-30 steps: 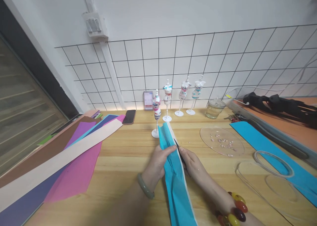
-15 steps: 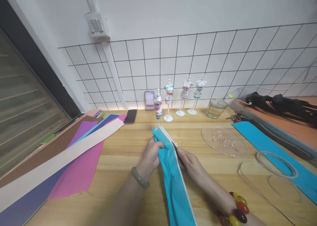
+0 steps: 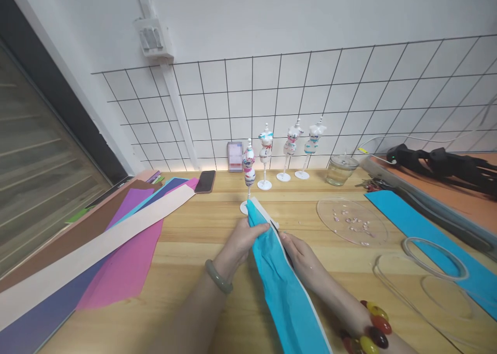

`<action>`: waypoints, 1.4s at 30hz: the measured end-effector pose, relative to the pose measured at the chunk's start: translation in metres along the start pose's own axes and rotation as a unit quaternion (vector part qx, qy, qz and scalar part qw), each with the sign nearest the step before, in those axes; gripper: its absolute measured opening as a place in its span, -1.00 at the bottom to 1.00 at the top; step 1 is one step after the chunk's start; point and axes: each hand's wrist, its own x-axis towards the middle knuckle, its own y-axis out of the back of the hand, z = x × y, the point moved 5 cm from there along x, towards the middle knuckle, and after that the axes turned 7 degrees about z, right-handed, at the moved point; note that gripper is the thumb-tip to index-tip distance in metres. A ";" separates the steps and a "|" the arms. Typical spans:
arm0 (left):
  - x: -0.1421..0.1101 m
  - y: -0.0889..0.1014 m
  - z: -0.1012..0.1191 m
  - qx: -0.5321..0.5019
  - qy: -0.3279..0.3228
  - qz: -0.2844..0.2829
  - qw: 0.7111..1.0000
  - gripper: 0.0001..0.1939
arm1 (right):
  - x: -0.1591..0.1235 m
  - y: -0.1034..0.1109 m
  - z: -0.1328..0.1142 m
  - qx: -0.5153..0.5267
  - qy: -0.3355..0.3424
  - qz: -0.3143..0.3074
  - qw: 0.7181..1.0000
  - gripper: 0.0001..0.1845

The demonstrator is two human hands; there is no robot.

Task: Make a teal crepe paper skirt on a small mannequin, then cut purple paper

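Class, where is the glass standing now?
In the head view, the glass stands right of centre at the back of the table, right of the rightmost mannequin and behind the clear round plate.

The long blue strip [image 3: 277, 281] is creased, bordered white along its right edge, and extends obliquely forward. A dark tool [image 3: 277, 231], mostly hidden, is positioned at that edge.

Turquoise crinkled thin sheet w/ white edge [image 3: 285, 292]: lower end now further R vs. 0.5 s ago. Bare L hand [image 3: 243, 237]: thumb now further across sheet. White rd. base [image 3: 244, 208] of streaked white mini dress form [image 3: 249, 170]: now in view, hidden 0.5 s ago.
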 end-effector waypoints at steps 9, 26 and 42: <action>0.003 0.002 -0.004 0.016 0.012 0.014 1.000 -0.77 | -0.002 -0.004 0.001 0.064 -0.028 -0.028 0.997 -0.60; -0.004 -0.005 0.001 0.001 0.037 0.007 0.999 -0.80 | -0.003 -0.007 0.008 0.106 -0.046 -0.038 0.993 -0.58; -0.004 -0.007 0.000 0.019 0.034 -0.005 0.999 -0.87 | -0.002 0.001 -0.005 0.057 -0.005 -0.020 0.998 -0.56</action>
